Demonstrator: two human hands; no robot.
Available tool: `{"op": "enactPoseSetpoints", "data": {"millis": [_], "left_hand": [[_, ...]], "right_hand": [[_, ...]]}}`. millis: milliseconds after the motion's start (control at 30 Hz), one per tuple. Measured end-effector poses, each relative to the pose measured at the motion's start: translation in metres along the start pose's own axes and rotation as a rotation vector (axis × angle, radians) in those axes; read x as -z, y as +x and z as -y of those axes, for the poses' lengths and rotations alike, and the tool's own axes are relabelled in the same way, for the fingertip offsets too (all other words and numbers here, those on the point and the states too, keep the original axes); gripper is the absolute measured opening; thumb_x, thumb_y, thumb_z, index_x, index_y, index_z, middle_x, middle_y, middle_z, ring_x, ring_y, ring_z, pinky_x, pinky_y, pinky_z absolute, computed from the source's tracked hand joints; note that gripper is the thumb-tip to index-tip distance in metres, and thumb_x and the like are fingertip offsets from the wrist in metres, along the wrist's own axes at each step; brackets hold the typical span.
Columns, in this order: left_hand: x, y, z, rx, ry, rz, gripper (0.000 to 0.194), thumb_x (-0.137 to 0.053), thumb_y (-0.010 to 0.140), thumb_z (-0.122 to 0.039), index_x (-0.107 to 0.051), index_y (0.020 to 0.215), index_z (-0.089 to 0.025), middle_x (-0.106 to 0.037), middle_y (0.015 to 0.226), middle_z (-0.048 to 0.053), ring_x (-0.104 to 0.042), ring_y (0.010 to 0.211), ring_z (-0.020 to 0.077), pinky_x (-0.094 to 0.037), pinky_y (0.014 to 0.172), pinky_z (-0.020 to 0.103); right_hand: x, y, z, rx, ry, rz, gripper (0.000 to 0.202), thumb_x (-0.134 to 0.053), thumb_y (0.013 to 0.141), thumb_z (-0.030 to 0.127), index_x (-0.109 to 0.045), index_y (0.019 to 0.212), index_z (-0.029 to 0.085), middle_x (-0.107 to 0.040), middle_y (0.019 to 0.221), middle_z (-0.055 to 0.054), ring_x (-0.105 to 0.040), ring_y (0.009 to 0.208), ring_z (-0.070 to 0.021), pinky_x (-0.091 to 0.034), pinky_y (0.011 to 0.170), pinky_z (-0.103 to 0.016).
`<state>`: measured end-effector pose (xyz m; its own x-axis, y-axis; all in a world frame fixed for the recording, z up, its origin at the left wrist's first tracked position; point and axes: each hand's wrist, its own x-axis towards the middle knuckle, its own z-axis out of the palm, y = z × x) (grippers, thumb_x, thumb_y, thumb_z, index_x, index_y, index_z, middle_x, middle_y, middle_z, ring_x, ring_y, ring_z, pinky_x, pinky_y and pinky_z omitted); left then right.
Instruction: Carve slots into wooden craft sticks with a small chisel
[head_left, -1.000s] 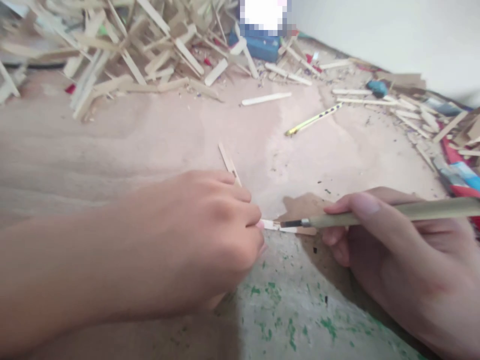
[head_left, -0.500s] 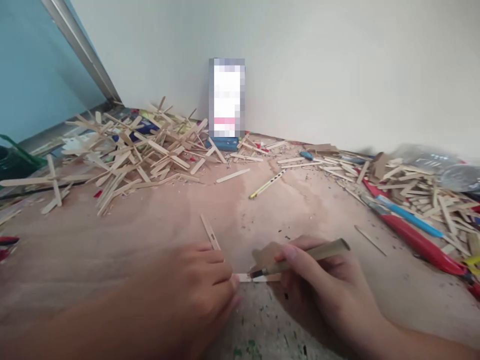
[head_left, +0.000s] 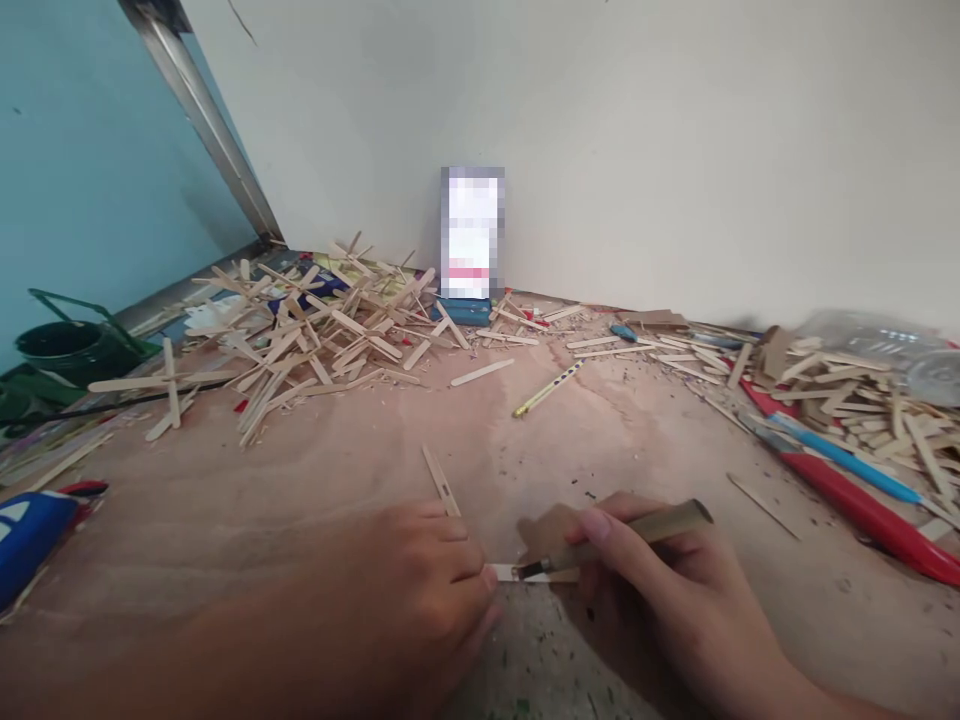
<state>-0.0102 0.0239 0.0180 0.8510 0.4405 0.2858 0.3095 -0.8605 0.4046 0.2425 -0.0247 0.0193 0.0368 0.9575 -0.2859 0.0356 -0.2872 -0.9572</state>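
My left hand [head_left: 442,590] is closed, its fingertips pressing one end of a craft stick [head_left: 504,572] down on the wooden table [head_left: 360,450]. Another craft stick [head_left: 437,478] with a small dark slot sticks out from behind my left knuckles; whether it joins the first is hidden. My right hand [head_left: 667,580] grips a carving chisel [head_left: 660,520] with a tan handle like a pen. Its dark tip touches the flat stick just right of my left fingertips. The stick's far end runs under my right hand.
Crossed craft sticks [head_left: 330,330] are heaped at the back left, more sticks [head_left: 840,390] at the right. A pencil [head_left: 547,388], a lit phone [head_left: 472,235] against the wall, a red-handled tool [head_left: 862,510], a blue pen-like tool [head_left: 855,460] and a green bucket [head_left: 67,350] surround the work area.
The camera view has tilted up and shifted left, bringing the bucket and a blue object at the left further into view. Both hands keep their grips, the chisel tip still on the stick.
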Motion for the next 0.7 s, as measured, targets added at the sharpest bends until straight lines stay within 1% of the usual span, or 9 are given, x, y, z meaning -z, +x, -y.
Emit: {"op": "enactPoseSetpoints", "data": {"millis": [133, 200, 300, 400, 500, 633, 700], "left_hand": [[0.0032, -0.0002, -0.0003, -0.008, 0.004, 0.009, 0.039, -0.049, 0.117, -0.015, -0.075, 0.088, -0.02, -0.074, 0.08, -0.001, -0.067, 0.07, 0.0181, -0.048, 0.07, 0.038], [0.0029, -0.0011, -0.0006, -0.007, 0.008, 0.007, 0.041, -0.048, 0.117, -0.014, -0.075, 0.087, -0.02, -0.073, 0.079, -0.001, -0.067, 0.07, 0.0181, -0.048, 0.07, 0.038], [0.0012, -0.0013, -0.0011, -0.013, -0.001, 0.014, 0.04, -0.049, 0.116, -0.013, -0.073, 0.086, -0.02, -0.072, 0.078, -0.001, -0.065, 0.068, 0.018, -0.047, 0.068, 0.039], [0.0001, 0.0001, -0.0006, -0.009, -0.011, 0.015, 0.038, -0.049, 0.115, -0.013, -0.073, 0.086, -0.02, -0.072, 0.078, -0.001, -0.065, 0.068, 0.0178, -0.047, 0.068, 0.039], [-0.0014, 0.0005, 0.0012, -0.006, -0.024, 0.023, 0.038, -0.049, 0.115, -0.012, -0.072, 0.086, -0.02, -0.072, 0.078, -0.001, -0.065, 0.068, 0.0176, -0.046, 0.067, 0.038], [-0.0035, -0.0001, 0.0027, -0.009, -0.006, 0.009, 0.035, -0.051, 0.115, -0.014, -0.074, 0.09, -0.02, -0.072, 0.078, 0.0, -0.066, 0.069, 0.0192, -0.045, 0.068, 0.039], [-0.0024, 0.0006, 0.0024, -0.016, 0.017, 0.039, 0.032, -0.053, 0.114, -0.016, -0.074, 0.091, -0.02, -0.073, 0.078, 0.001, -0.065, 0.068, 0.02, -0.044, 0.068, 0.039]], "right_hand": [[0.0007, -0.0008, 0.005, -0.037, 0.005, 0.006, 0.073, -0.086, 0.084, 0.087, -0.077, 0.074, 0.015, -0.061, 0.056, -0.004, -0.052, 0.049, -0.0113, -0.039, 0.048, -0.022], [0.0008, -0.0004, 0.0041, -0.041, 0.003, 0.003, 0.073, -0.086, 0.083, 0.088, -0.076, 0.075, 0.016, -0.062, 0.058, -0.005, -0.055, 0.051, -0.0127, -0.042, 0.049, -0.023], [0.0003, 0.0002, 0.0023, -0.038, -0.001, 0.012, 0.072, -0.085, 0.085, 0.086, -0.074, 0.072, 0.016, -0.064, 0.06, -0.005, -0.058, 0.054, -0.0143, -0.045, 0.051, -0.024], [-0.0013, 0.0, 0.0025, -0.041, 0.004, 0.029, 0.072, -0.084, 0.086, 0.086, -0.072, 0.07, 0.017, -0.062, 0.059, -0.005, -0.057, 0.053, -0.0146, -0.044, 0.05, -0.025], [-0.0019, -0.0003, 0.0026, -0.035, 0.011, 0.02, 0.074, -0.084, 0.086, 0.087, -0.068, 0.067, 0.017, -0.062, 0.059, -0.006, -0.057, 0.053, -0.0142, -0.045, 0.051, -0.025], [0.002, 0.0001, -0.0025, -0.029, 0.021, 0.024, 0.071, -0.084, 0.086, 0.085, -0.072, 0.071, 0.017, -0.061, 0.058, -0.005, -0.056, 0.052, -0.0146, -0.045, 0.049, -0.025], [0.0035, -0.0006, -0.0048, -0.019, 0.012, 0.035, 0.069, -0.085, 0.086, 0.083, -0.072, 0.069, 0.018, -0.061, 0.059, -0.005, -0.056, 0.052, -0.015, -0.045, 0.048, -0.025]]}}
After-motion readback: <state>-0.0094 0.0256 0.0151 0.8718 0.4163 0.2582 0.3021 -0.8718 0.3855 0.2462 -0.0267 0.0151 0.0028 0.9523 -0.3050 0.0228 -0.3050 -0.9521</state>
